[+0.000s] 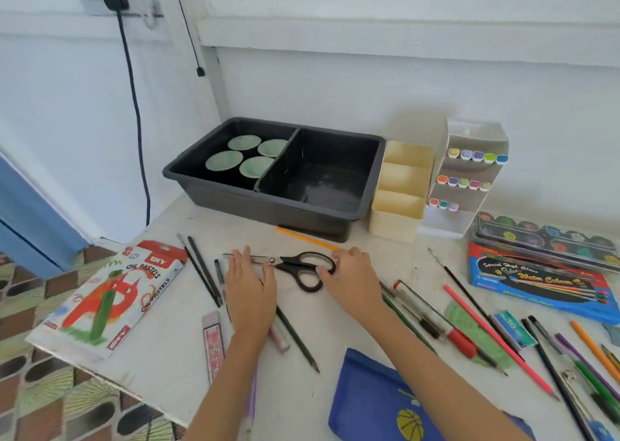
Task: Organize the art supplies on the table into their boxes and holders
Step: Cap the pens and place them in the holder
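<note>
Black-handled scissors [295, 266] lie flat in the middle of the white table [335, 313], blades pointing left. My left hand [250, 286] lies flat with straight fingers over the blade end. My right hand [352, 272] has its fingers curled on the handle loops. Behind them stand a black two-part bin [372, 178] with several green lids in its left half, a cream three-cell holder [399, 219] and a white marker rack [476, 178].
An oil pastels box [110, 293] sits at the left table edge. Loose pencils [204, 272], brushes and pens [463, 336] lie scattered left and right. A watercolour box [543, 283] and paint palette [550, 239] are at right. A blue pouch [375, 400] lies near me.
</note>
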Demonstrator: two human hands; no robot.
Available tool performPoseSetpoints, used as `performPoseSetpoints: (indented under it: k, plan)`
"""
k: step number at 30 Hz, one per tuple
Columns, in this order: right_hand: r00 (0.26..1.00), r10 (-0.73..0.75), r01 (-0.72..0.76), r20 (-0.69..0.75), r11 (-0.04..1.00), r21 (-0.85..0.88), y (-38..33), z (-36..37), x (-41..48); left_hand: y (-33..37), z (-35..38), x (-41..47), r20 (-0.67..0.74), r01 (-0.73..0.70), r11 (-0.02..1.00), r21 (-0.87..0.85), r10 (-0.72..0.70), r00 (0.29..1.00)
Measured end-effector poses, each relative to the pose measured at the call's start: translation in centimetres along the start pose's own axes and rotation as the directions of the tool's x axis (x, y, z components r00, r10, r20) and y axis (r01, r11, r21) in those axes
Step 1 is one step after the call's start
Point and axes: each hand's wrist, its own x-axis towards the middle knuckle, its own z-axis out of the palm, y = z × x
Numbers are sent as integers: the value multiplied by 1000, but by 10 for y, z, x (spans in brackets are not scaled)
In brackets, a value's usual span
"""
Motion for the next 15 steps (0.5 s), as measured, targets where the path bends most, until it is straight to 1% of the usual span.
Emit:
performPoseSetpoints:
  k: [2, 3, 4, 6, 8, 10, 12, 13, 15]
  plan:
    - [1000, 12, -7, 28, 987, -161, -9, 6, 4, -4, -5, 1, 15, 5, 1000, 8, -5, 1000]
    - [999, 16, -10, 28, 977, -214, -12, 8, 5, -6, -7, 1, 16, -3, 1000, 13, 3, 1000]
    - [999, 22, -16, 23, 972, -235, -14, 10, 7, -7, -9, 1, 16, -9, 1000, 16, 9, 1000]
    - [998, 46, -39, 33, 980, -195, -15, 10, 10, -9, -10, 2, 14, -15, 1000, 8, 15, 1000]
    - [993, 86, -78, 77, 992, -96, -14, 8, 13, -9, -11, 2, 13, -10, 1000, -1, 10, 1000]
    - [990, 118, -125, 81, 988, 89, -13, 4, 12, -9, -11, 2, 22, -7, 1000, -4, 7, 1000]
    - [988, 148, -150, 32, 933, 326, -12, -2, 7, -9, -11, 1, 35, -15, 1000, 2, 15, 999]
    - [988, 153, -137, -7, 900, 414, -11, -6, 3, -9, -11, 0, 38, -16, 1000, 1, 16, 999]
    - [987, 150, -95, -61, 843, 529, -9, -12, -5, -8, -12, 0, 37, -15, 1000, -12, 15, 999]
